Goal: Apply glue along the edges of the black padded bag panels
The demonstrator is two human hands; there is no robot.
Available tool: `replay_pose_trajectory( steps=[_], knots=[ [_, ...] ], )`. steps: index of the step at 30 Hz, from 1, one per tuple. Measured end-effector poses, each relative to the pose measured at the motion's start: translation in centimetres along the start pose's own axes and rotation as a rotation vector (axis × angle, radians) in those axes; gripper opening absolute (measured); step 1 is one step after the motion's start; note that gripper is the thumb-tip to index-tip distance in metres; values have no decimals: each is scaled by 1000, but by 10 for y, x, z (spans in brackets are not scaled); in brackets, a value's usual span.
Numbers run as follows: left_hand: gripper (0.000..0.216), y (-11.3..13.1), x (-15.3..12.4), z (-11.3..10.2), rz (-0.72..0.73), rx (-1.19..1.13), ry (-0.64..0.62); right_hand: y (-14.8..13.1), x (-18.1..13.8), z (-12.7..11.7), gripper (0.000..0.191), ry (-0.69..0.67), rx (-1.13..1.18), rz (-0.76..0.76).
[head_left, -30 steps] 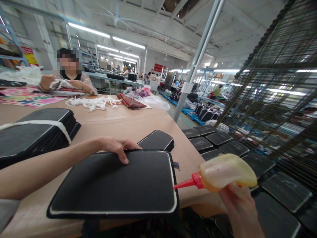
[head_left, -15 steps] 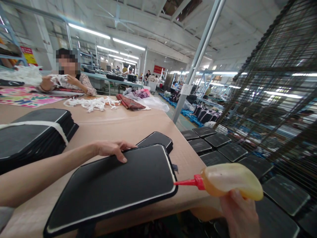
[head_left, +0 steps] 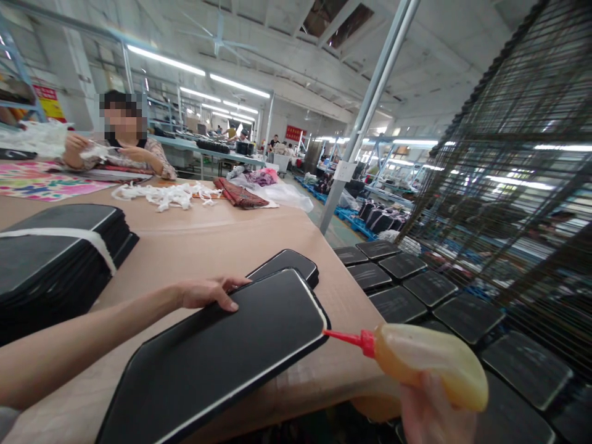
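Note:
A black rounded panel (head_left: 222, 357) slants over the near side of the table, a whitish line running along its edge. My left hand (head_left: 208, 293) grips its far edge, thumb on top, fingers partly hidden behind it. In my right hand (head_left: 432, 401) is a squeeze bottle (head_left: 430, 364) of yellowish liquid with a red nozzle, lying on its side. The nozzle tip is at the panel's right corner, by the whitish line. Behind the held panel lies a small pile of similar black panels (head_left: 289, 262).
At left stands a thick stack of black panels (head_left: 55, 259) bound with a white strap. Rows of black panels (head_left: 430, 287) lie right of the brown table (head_left: 185, 240), below a wire mesh rack (head_left: 518, 142). White strips (head_left: 166, 196) lie before a seated person (head_left: 123, 145). A metal post (head_left: 361, 129) rises beyond the table.
The panel has tilted more, its near end dropping lower in view. My right hand and the bottle have shifted slightly left, the nozzle tip staying at the panel's right corner.

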State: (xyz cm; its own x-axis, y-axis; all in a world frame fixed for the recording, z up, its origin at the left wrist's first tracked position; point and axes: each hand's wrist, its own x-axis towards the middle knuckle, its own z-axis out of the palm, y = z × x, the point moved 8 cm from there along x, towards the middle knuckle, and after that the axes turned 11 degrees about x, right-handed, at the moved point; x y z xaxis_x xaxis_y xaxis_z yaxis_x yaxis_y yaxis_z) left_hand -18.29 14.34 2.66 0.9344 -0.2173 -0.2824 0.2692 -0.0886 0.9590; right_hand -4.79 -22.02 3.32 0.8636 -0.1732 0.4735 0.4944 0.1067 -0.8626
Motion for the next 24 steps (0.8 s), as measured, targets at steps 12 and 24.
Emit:
replay_pose_trajectory(
  steps=[12, 24],
  knots=[
    [64, -12, 12, 8, 5, -129, 9, 15, -11, -12, 24, 154, -34, -128],
    [64, -18, 14, 7, -9, -194, 63, 18, -6, -21, 30, 96, -194, -176]
  ],
)
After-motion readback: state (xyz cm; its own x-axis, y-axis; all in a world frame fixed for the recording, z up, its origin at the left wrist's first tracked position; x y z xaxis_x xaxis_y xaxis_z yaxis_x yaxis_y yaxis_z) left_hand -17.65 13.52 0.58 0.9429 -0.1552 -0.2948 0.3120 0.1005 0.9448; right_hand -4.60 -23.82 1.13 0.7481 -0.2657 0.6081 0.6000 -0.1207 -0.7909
